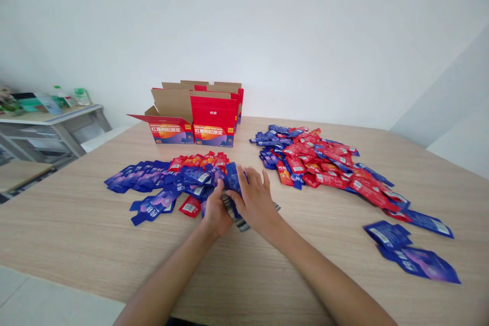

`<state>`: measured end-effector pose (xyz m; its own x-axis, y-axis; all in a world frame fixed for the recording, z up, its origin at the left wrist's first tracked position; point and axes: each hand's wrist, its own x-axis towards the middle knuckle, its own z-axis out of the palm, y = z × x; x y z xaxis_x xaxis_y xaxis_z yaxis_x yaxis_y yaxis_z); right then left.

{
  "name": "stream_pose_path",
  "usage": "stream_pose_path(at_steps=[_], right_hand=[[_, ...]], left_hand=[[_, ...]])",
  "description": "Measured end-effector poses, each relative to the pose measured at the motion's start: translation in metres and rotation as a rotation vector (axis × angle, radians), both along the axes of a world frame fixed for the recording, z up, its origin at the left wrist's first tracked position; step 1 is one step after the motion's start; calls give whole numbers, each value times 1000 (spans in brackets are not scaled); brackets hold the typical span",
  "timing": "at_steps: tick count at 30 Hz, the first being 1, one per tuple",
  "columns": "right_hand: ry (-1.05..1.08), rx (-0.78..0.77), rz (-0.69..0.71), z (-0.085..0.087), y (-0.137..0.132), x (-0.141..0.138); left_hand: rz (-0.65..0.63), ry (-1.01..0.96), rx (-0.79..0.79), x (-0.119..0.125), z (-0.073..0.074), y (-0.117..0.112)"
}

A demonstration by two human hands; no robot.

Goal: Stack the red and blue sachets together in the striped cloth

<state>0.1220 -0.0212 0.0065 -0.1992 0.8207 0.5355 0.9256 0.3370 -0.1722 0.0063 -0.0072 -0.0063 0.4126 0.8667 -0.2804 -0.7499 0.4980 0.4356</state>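
Near the middle of the table, my left hand is closed around the lower left side of a stack of blue pouches. Over the same stack lies my right hand, its thumb and fingers against the right side; some fingertips are hidden. Striped silvery-dark pouch edges stick out below, between the palms. Just left of my left hand, loose blue pouches lie overlapping, with a red pouch beside them. A row of red pouches lies behind these, and fanned blue pouches are farther left.
Open red boxes with raised flaps stand at the back left, in front of the wall. A mixed heap of red and blue pouches spreads across the right side, with stray blue pouches nearer me. A side desk stands far left.
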Motion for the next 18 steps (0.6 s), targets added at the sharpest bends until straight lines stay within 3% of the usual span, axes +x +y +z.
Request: stream_pose_path(at_steps=[6,10,14,18], right_hand=[[130,-60,89,-2,16,17],[259,-81,67,-2,26,29],[263,-62,69,-1,30,37],[238,-139,125,2,28,40]], left_hand=[[-110,-97,38,0,0,-4],[-185,-114,18,5,-3,-5],[-238,-141,43,5,-3,-6],[-224,-160,99,-2,-2,-4]])
